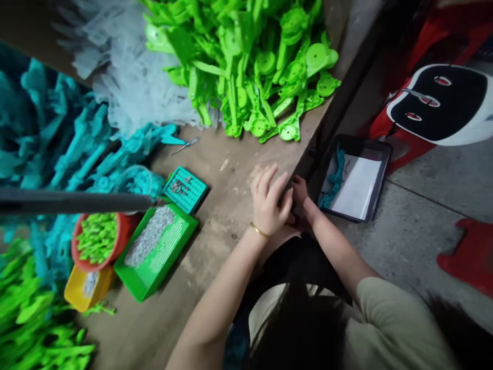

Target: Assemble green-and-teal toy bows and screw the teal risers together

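Note:
My left hand (269, 200), with a gold bangle at its wrist, is at the edge of the brown worktable (215, 149). Its fingers are stretched out and slightly apart, with the thumb bent in, and I see nothing held in it. Just to its right, my right hand (300, 191) is low beside the table's edge. Most of its fingers are hidden, so any grip there cannot be made out. Nearest on the tabletop are a teal perforated tray (196, 186) of small parts and a pile of bright green plastic parts (246, 67).
Left of my hands stand a green tray (142, 288) of small metal pieces, a red bowl (77, 236) and a yellow bin (73, 293). Teal parts (80, 149) and translucent parts (134, 87) lie heaped. A dark bar (77, 200) crosses the left. A black crate (375, 216) and red stool (468, 257) are right.

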A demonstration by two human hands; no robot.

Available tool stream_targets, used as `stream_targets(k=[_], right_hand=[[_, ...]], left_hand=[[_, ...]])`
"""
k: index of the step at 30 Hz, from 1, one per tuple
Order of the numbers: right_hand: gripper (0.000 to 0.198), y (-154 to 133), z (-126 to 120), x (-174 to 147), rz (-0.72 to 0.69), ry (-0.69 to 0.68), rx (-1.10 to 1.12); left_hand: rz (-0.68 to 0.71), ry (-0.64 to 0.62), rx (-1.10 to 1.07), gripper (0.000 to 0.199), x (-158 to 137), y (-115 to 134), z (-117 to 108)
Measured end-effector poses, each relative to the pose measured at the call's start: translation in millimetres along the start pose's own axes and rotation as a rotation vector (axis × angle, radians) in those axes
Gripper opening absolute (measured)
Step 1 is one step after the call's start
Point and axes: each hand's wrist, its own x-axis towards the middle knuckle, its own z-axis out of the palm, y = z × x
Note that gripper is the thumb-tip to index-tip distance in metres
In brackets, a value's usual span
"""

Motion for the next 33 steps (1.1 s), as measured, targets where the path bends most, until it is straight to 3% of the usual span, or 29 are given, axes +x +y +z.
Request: stream_targets(k=[3,7,13,16,19,22,28,30,33], right_hand=[[0.036,4,-2,-12,-0.005,-0.013,-0.054],[0.033,1,-19,-29,-0.035,-0.041,-0.107],[0.033,-9,-40,-48,-0.096,0.004,-0.146],[0.032,-15,-51,-56,-0.102,0.030,-0.150],[0.030,-22,-61,-67,-0.103,0.042,-0.136],[0.025,-33,-68,-79,-0.129,0.057,-0.096],[0.023,-75,-69,-100,-0.187,-0.004,-0.014],[0.022,-93,-65,-104,-0.213,-0.058,0.006],[0.020,-118,-55,-114,-0.245,-0.171,0.029]], left_hand=[[-0.073,0.104,-0.114,0.039,-71,16,-31],[-0.129,0.109,-0.124,0.038,-151,22,-53],[-0.005,0.071,-0.088,0.042,-199,27,-69],[-0.050,0.054,-0.140,0.041,-209,31,-67],[-0.183,-0.087,-0.291,0.030,-213,31,-53],[-0.387,-0.279,-0.454,0.020,-206,27,-30],[-0.542,-0.477,-0.507,0.017,-174,17,21],[-0.640,-0.528,-0.466,0.027,-164,18,38],[-0.796,-0.556,-0.367,0.061,-147,21,64]])
